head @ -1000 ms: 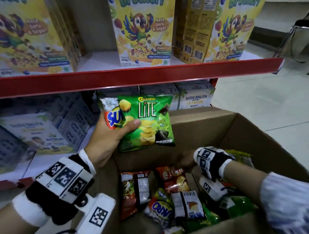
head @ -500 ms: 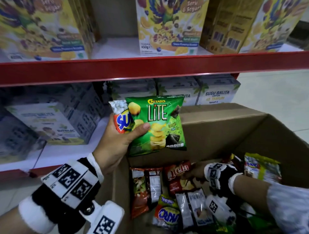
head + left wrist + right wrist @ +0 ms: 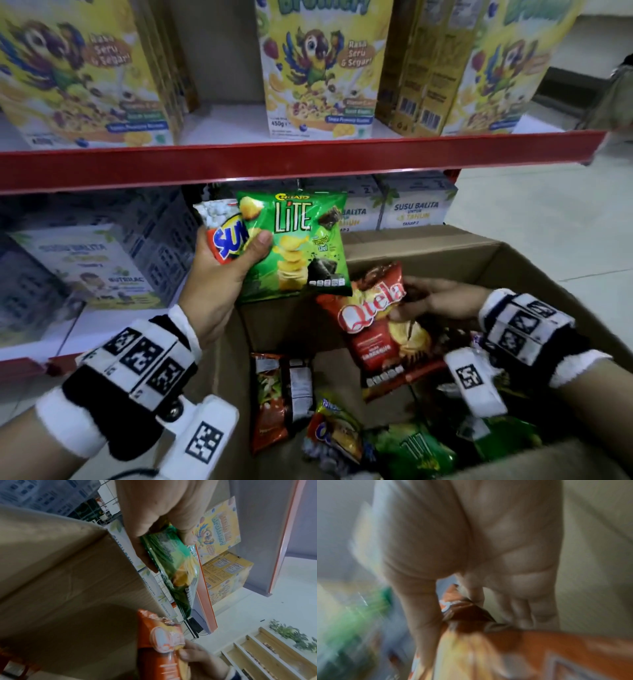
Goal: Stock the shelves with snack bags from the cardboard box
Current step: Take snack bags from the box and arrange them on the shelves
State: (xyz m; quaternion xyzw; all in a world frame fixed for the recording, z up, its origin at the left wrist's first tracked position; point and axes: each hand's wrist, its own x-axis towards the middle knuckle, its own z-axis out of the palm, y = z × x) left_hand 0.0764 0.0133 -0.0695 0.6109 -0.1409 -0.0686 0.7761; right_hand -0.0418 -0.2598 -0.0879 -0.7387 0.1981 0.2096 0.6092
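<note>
My left hand (image 3: 233, 263) holds two snack bags upright above the box's left edge: a green Lite chip bag (image 3: 298, 246) in front and a red bag (image 3: 226, 236) behind it, thumb pressed across both. The green bag (image 3: 171, 566) shows edge-on in the left wrist view. My right hand (image 3: 421, 301) pinches a red Qtela bag (image 3: 380, 329) lifted over the open cardboard box (image 3: 428, 250). The right wrist view is blurred, showing fingers on the orange-red bag (image 3: 505, 649). Several more snack bags (image 3: 342, 428) lie in the box bottom.
A red-edged shelf (image 3: 274, 161) carries yellow cereal boxes (image 3: 325, 65) above. The lower shelf (image 3: 102, 329) holds white milk-powder boxes (image 3: 92, 267), with bare white shelf in front of them. Tiled floor (image 3: 548, 222) lies to the right.
My right hand has risen out of the box, bringing up the red Qtela bag it reached for. My left hand keeps the same two bags, held about level.
</note>
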